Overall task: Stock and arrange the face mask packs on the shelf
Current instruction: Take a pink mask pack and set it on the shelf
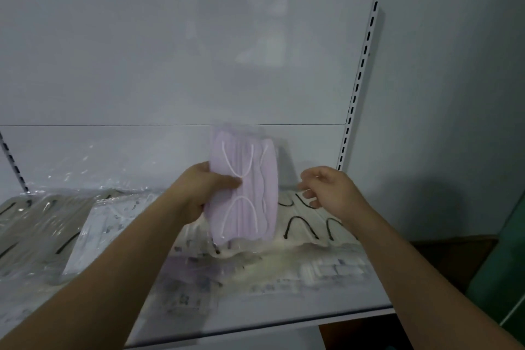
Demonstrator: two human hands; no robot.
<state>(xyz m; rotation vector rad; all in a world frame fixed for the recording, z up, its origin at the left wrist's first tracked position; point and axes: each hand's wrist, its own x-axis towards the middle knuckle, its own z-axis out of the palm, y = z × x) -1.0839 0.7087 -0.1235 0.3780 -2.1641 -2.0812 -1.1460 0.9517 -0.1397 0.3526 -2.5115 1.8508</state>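
Observation:
My left hand (pixel 203 187) grips a clear pack of lilac face masks (pixel 250 185) by its left edge and holds it upright above the white shelf (pixel 312 307). My right hand (pixel 329 189) hovers just right of the pack with fingers loosely curled, holding nothing. Under the lilac pack lies a pack of cream masks with black ear loops (pixel 309 224). More clear packs lie flat to the left: a white one (pixel 93 233) and grey ones with black loops (pixel 37 224). A pale lilac pack (pixel 187 275) lies near the front under my left forearm.
The shelf's white back panel (pixel 170 65) rises behind the packs, with a slotted upright (pixel 360 74) at its right end. A grey wall (pixel 454 94) stands to the right. A brown cardboard box (pixel 454 258) and something green (pixel 505 264) sit low on the right.

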